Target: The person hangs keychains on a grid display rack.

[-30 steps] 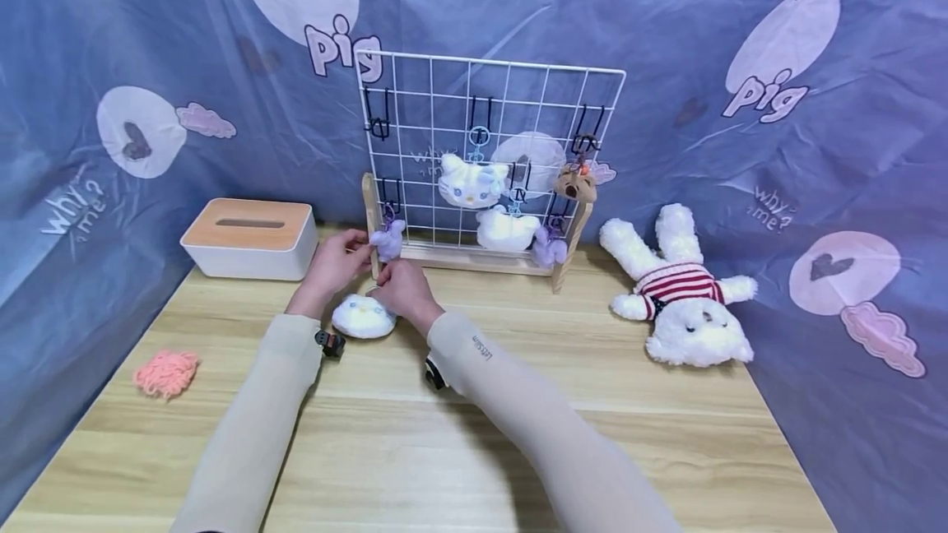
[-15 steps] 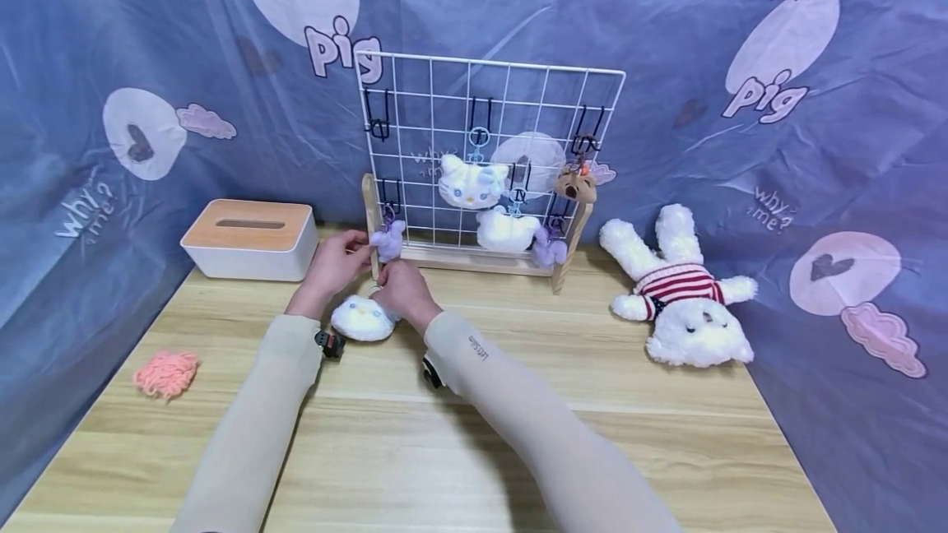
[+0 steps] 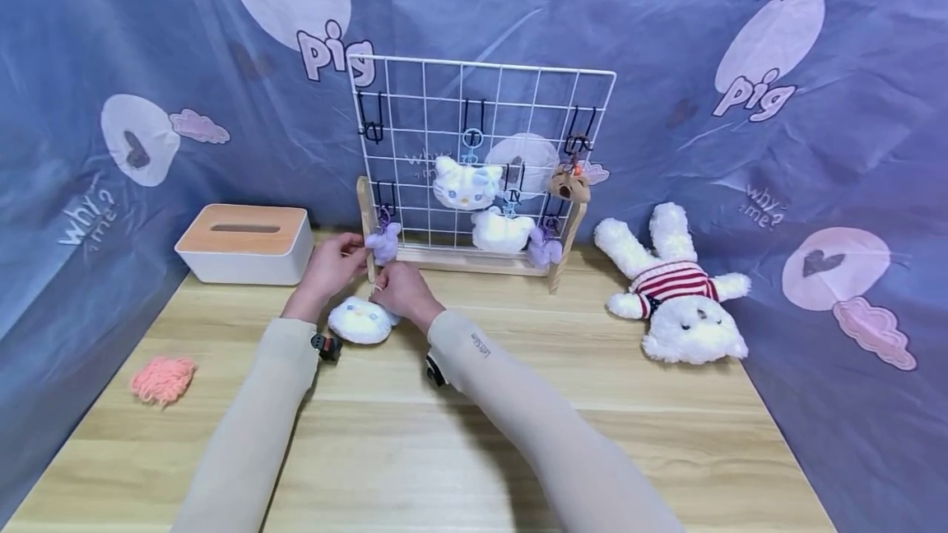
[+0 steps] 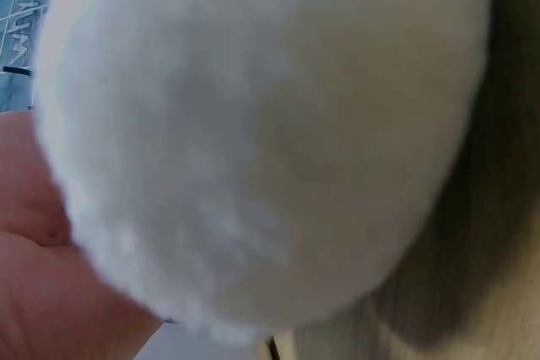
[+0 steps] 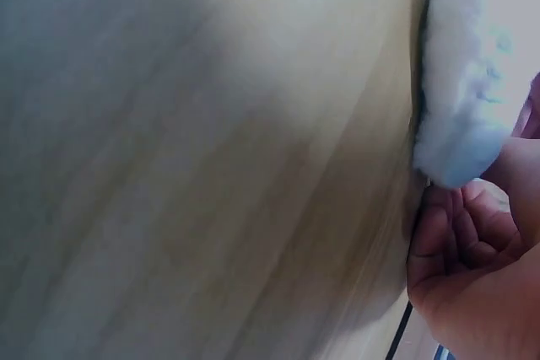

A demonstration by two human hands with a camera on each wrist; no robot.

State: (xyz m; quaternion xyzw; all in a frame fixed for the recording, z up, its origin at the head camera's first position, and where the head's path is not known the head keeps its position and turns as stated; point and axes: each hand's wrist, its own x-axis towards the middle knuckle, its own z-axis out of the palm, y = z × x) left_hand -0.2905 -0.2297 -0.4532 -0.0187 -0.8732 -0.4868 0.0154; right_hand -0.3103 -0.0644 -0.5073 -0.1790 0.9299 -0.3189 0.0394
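Observation:
A white plush cat-head keychain (image 3: 360,320) lies on the table in front of the rack's left leg, and its fluffy body (image 4: 261,141) fills the left wrist view. My right hand (image 3: 406,293) has curled fingers at the plush's upper edge and pinches its ring end, mostly hidden under the fingers. Bent fingers (image 5: 456,246) show just below the plush in the right wrist view. My left hand (image 3: 331,264) is beside the rack's wooden left leg (image 3: 366,224), thumb and bent fingers close to it. Whether it holds anything is hidden.
A white grid rack (image 3: 444,97) carries black hooks, white plush heads (image 3: 467,185), purple plush charms (image 3: 544,247) and a brown plush (image 3: 569,185). A tissue box (image 3: 248,257) stands left, pink yarn (image 3: 163,379) lies front left, and a white plush bear (image 3: 685,311) lies right.
The whole head view has shifted slightly left. The white plush has tilted a little near my right hand; both hands stay at almost the same place by the rack's left leg.

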